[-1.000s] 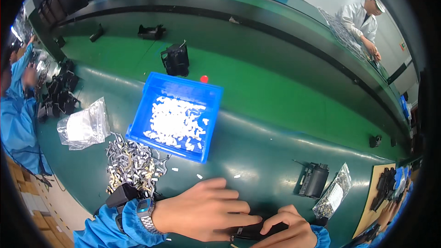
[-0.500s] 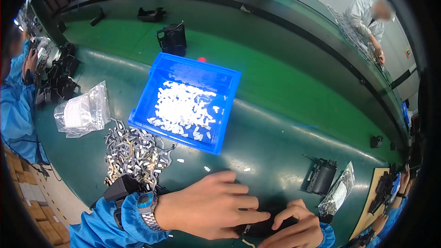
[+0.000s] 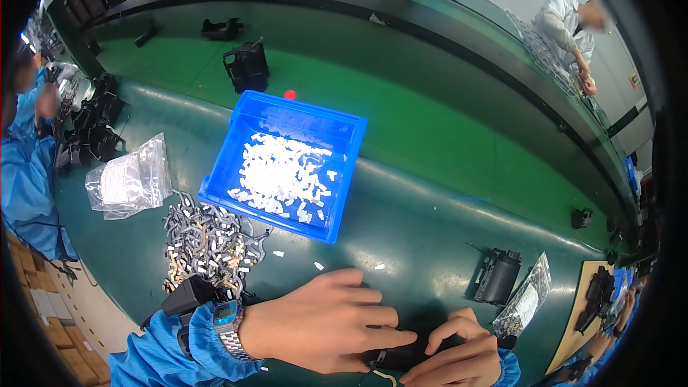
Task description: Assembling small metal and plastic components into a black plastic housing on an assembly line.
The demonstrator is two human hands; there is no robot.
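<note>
At the lower edge a dark, black part lies between my two hands, mostly covered by them; its exact kind cannot be made out. My left hand reaches over its left side, fingers bent down onto it, thumb hidden. Curled around the right side is my right hand, index finger and thumb bent toward the part. A thin pale wire sticks out below, close to the left fingertips. Left of my left wrist sits a pile of short grey cables with white connectors.
A blue bin of small white pieces stands ahead. Clear bags lie left and right. Near the right one is a black housing. Another black housing stands on the green strip beyond. Co-workers sit on both sides.
The black housings and the red spot on the green strip have shifted left. The blue bin appears slightly further left. My hands keep nearly the same pose.
</note>
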